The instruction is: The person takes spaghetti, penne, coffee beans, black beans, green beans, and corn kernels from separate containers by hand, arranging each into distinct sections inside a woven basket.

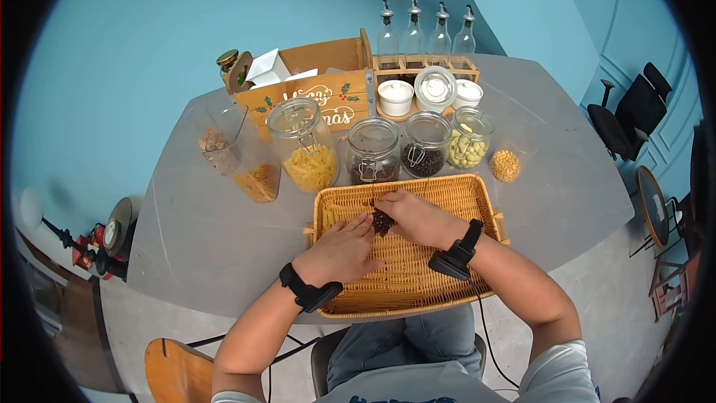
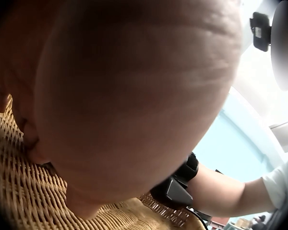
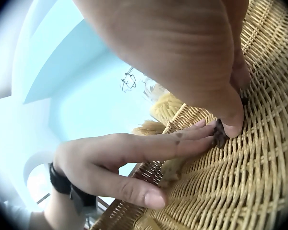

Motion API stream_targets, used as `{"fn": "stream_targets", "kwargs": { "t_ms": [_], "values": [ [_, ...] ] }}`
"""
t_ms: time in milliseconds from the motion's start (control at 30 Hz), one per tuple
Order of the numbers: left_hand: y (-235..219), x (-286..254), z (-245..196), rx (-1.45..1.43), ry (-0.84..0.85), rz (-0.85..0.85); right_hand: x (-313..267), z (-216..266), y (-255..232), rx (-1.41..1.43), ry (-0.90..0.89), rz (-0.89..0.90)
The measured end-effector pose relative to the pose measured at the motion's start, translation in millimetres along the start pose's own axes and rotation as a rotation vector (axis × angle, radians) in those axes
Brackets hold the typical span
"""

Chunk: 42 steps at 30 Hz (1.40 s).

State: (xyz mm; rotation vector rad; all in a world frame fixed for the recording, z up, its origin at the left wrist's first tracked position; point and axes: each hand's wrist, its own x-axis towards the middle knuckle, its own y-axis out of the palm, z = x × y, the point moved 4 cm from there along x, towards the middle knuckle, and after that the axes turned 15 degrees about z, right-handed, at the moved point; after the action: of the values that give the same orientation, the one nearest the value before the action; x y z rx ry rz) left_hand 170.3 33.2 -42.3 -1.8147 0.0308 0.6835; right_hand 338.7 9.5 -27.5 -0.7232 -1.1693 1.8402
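Observation:
A wicker basket [image 1: 418, 272] holds a small heap of dark pieces [image 1: 382, 222] near its far side. The left hand [image 1: 339, 254] lies with straight fingers against the heap's left side, its thumb apart. From the right, the right hand [image 1: 419, 220] arches over the heap, fingers at its far edge and thumb on its near right side. In the right wrist view, dark pieces [image 3: 220, 134] sit between the left fingertips and the right thumb. Pale yellow pasta [image 1: 335, 213] lies left of them. The left wrist view shows mostly the left palm [image 2: 134, 96].
Beyond the basket stand glass jars of pasta [image 1: 309, 168], dark pieces [image 1: 373, 168], black beans [image 1: 423, 160] and pale green pieces [image 1: 468, 151]. Yellow kernels [image 1: 506, 166] are at right, clear containers [image 1: 257, 179] at left. A wooden crate [image 1: 321, 108] and bottles [image 1: 414, 33] stand behind.

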Motion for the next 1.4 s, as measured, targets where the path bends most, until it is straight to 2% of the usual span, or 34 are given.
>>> {"fn": "stream_targets", "kwargs": {
  "t_ms": [133, 200, 233, 367, 433, 567, 633, 667, 767, 833, 933, 1067, 1267, 1333, 1400],
  "values": [
    [-5, -2, 6, -0.055, 0.017, -0.026, 0, 7, -9, 0.039, 0.037, 0.084],
    [-11, 0, 11, -0.029, -0.091, -0.033, 6, 1, -1, 0.057, 0.028, 0.099],
    [-12, 2, 13, -0.020, -0.084, -0.036, 7, 0, 1, 0.073, 0.008, 0.119],
    [-10, 10, 19, -0.079, -0.079, -0.003, -8, -3, -3, 0.117, -0.005, 0.069],
    [-10, 11, 20, -0.099, -0.071, 0.010, -18, -12, -2, 0.106, 0.054, -0.035],
    [-10, 12, 19, -0.082, -0.047, 0.011, -21, -14, 13, 0.015, 0.056, -0.044],
    [-11, 11, 19, -0.080, -0.049, 0.009, -19, -5, 15, 0.039, -0.092, -0.117],
    [-11, 11, 18, -0.056, -0.047, 0.010, -19, -4, 15, 0.042, -0.094, -0.117],
    [-15, 6, 21, -0.039, -0.045, -0.008, -22, -1, 2, 0.056, -0.069, -0.158],
    [-14, 0, 24, -0.050, -0.043, -0.018, -24, -7, -6, 0.055, 0.156, 0.008],
    [-15, -7, 26, -0.008, -0.065, -0.050, -22, -10, -8, 0.059, 0.171, -0.065],
    [-14, -6, 18, -0.027, -0.023, 0.024, 3, -25, 11, 0.142, 0.164, -0.021],
    [-10, -7, 20, -0.022, -0.006, 0.045, 15, -16, 2, 0.194, 0.063, -0.055],
    [-9, -8, 21, -0.031, 0.018, 0.032, 10, -21, -6, 0.148, 0.098, -0.177],
    [-9, -8, 20, -0.034, 0.024, 0.039, 12, -22, -2, 0.093, 0.158, -0.137]
  ]
}}
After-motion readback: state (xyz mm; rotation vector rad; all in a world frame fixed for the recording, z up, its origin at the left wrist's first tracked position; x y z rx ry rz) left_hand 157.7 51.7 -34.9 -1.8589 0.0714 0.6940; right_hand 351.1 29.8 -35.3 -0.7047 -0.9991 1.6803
